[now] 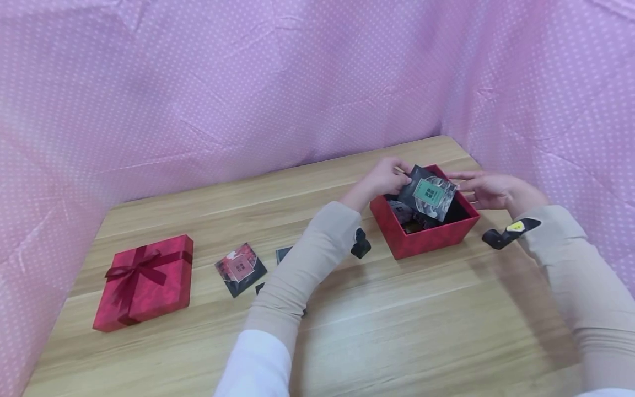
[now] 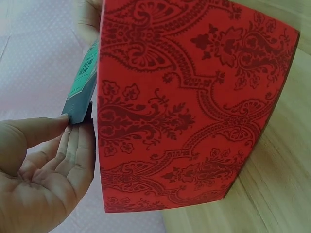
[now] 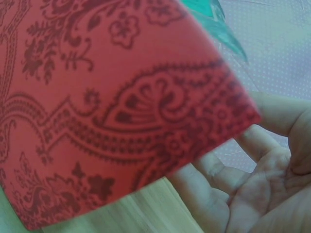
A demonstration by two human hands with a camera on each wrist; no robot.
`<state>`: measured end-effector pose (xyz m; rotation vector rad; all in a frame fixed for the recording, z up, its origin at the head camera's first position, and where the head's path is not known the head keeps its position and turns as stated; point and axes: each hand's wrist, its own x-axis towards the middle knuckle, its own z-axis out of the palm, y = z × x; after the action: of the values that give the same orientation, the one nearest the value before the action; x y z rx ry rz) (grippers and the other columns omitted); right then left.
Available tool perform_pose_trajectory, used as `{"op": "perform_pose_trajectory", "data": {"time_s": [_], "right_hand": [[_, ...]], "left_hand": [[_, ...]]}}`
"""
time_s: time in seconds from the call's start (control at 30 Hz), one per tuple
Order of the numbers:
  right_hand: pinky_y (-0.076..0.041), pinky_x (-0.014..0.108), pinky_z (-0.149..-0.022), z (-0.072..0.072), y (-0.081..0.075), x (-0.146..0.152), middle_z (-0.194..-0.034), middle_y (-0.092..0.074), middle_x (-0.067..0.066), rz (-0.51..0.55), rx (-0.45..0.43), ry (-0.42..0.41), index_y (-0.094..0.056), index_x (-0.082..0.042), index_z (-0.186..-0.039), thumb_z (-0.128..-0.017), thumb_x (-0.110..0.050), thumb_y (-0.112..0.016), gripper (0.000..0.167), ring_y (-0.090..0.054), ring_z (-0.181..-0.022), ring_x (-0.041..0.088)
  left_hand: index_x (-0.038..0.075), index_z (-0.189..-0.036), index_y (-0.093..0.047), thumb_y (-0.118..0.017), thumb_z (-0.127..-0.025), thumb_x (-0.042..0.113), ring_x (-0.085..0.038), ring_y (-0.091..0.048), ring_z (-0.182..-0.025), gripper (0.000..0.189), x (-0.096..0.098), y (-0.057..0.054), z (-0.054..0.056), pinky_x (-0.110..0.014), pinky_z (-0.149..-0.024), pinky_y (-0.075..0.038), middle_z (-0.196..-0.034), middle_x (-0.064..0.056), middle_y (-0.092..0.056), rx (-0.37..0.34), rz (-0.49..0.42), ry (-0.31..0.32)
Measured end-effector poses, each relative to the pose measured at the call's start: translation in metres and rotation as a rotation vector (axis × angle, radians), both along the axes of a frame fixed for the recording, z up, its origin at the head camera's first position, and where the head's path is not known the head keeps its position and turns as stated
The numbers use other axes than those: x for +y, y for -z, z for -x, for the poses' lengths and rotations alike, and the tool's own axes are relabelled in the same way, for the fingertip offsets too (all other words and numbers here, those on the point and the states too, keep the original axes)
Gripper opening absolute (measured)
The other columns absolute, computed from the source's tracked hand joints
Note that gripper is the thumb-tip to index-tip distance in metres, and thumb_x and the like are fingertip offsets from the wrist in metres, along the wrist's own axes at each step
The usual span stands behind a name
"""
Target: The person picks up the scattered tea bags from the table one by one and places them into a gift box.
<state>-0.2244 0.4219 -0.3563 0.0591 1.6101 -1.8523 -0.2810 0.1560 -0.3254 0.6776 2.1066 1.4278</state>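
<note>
My left hand (image 1: 384, 177) pinches a flat square packet (image 1: 430, 194) by its left corner, thumb on top and fingers beneath. This packet is dark with a green label and a grey picture; it is held tilted over an open red box (image 1: 429, 238). Several dark packets (image 1: 401, 212) lie inside the box, partly hidden under the held one. At the box's right side is my right hand (image 1: 496, 190), its fingers extended and the fingertips right at the rim and the packet's right corner. The right wrist view shows this hand (image 3: 272, 179) partly behind the patterned box corner (image 3: 214, 126).
A red lid (image 1: 163, 281) with a dark red ribbon bow lies at the table's left. Near the middle lies a red-and-black packet (image 1: 241, 269); other packets (image 1: 284, 253) are partly hidden by my left sleeve. Pink dotted cloth (image 1: 278, 82) hangs behind the wooden table (image 1: 377, 336).
</note>
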Motion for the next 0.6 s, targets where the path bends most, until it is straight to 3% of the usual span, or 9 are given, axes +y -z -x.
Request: {"op": "perform_pose_trajectory", "data": {"time_s": [0.2,0.47,0.6], "right_hand": [[-0.053,0.027,-0.085,-0.001,0.000,-0.003,-0.105,-0.067,-0.014,-0.011,0.004,-0.004,-0.067,-0.039,-0.106,-0.101,-0.009,-0.040,0.040,-0.064,-0.097,0.010],[-0.053,0.028,-0.086,-0.001,0.001,-0.001,-0.108,-0.067,-0.013,0.008,0.012,-0.024,-0.067,-0.039,-0.108,-0.101,-0.009,-0.038,0.042,-0.063,-0.101,0.011],[-0.053,0.028,-0.086,-0.001,-0.001,0.000,-0.107,-0.066,-0.014,0.014,0.019,-0.030,-0.066,-0.038,-0.108,-0.101,-0.009,-0.037,0.042,-0.063,-0.100,0.011]], "left_hand": [[-0.006,-0.109,-0.060,-0.057,-0.091,-0.001,-0.018,-0.060,-0.078,0.019,-0.002,-0.001,0.001,-0.029,-0.073,-0.057,-0.109,-0.021,-0.065,0.084,0.090,0.008],[-0.001,-0.108,-0.064,-0.059,-0.092,0.007,-0.021,-0.062,-0.106,0.019,-0.007,-0.001,0.006,-0.022,-0.086,-0.050,-0.113,-0.012,-0.066,0.344,0.241,0.009],[0.000,-0.110,-0.063,-0.058,-0.093,0.010,-0.021,-0.060,-0.109,0.020,-0.009,-0.002,0.011,-0.023,-0.090,-0.050,-0.115,-0.012,-0.065,0.340,0.223,0.025]]}}
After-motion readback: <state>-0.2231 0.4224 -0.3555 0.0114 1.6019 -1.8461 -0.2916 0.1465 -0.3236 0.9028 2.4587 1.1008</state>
